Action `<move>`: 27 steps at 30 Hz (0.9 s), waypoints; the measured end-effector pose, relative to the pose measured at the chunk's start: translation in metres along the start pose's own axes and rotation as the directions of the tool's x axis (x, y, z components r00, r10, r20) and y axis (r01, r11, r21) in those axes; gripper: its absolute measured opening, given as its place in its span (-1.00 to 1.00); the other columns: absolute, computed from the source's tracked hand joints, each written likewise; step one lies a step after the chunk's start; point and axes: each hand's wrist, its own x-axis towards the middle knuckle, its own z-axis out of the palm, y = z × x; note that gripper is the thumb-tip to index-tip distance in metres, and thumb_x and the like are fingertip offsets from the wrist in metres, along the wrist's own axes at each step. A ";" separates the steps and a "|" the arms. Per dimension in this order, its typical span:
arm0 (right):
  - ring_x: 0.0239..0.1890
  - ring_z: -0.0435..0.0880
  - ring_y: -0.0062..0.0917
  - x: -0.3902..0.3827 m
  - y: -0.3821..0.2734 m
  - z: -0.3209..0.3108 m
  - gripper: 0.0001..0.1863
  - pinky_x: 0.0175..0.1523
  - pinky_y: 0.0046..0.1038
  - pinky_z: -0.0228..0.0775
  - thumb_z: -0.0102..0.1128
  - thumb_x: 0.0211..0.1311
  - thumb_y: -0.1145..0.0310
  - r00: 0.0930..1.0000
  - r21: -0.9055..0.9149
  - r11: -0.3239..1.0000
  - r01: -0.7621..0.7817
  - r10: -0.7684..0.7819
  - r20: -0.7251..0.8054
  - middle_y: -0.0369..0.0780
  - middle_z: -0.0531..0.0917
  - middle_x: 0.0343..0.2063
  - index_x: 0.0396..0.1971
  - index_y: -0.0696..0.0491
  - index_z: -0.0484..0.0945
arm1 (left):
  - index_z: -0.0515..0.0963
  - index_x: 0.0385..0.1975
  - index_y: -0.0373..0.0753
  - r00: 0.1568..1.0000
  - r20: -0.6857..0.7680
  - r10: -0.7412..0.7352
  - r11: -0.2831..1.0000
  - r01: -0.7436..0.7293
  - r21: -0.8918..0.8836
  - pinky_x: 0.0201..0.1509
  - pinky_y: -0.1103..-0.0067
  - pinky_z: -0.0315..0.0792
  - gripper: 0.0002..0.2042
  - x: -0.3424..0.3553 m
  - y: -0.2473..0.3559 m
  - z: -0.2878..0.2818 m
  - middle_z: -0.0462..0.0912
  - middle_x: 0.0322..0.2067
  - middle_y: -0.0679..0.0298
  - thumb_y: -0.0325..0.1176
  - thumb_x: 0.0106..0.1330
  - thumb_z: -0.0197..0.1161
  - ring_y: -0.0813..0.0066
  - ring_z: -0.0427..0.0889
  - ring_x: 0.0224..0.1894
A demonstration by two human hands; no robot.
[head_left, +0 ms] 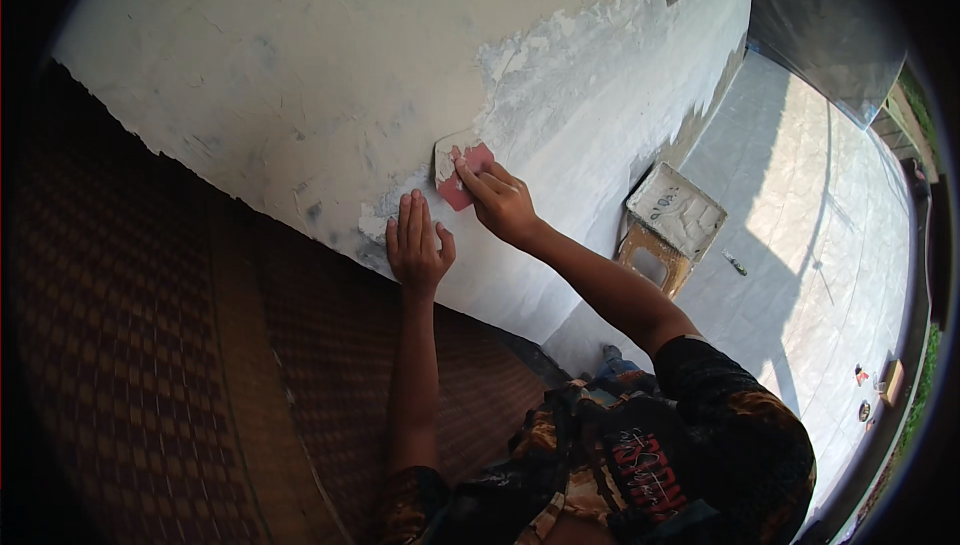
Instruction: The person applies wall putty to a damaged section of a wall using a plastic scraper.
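Right hand (508, 210) pinches the pink scraper (454, 194), and it's right up against the patchy wall (340, 65); just beside it, left hand (417, 250) unclenched, fingers straight, thumb out, lying flat there, holding nothing!

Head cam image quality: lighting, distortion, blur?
Head view: black fisheye vignette, edges bowing near the rim; hard sun-shadow border across the floor, its sunlit part very bright; woven panel at lower left dim; wall softly lit; right hand, scraper and left hand readable, no obvious motion blur.
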 end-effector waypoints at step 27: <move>-0.41 0.54 -0.44 0.071 0.048 -0.002 -0.26 -0.46 -0.42 0.48 0.26 -0.15 0.67 0.983 -0.128 0.991 0.025 -0.048 -0.179 -0.32 0.51 -0.54 0.22 0.06 0.52 | 0.50 0.16 -0.40 1.000 -0.006 0.013 1.000 -0.013 0.016 0.48 0.32 0.05 -0.55 0.000 0.001 0.005 0.52 0.26 0.16 -0.34 0.30 0.09 0.30 0.44 0.36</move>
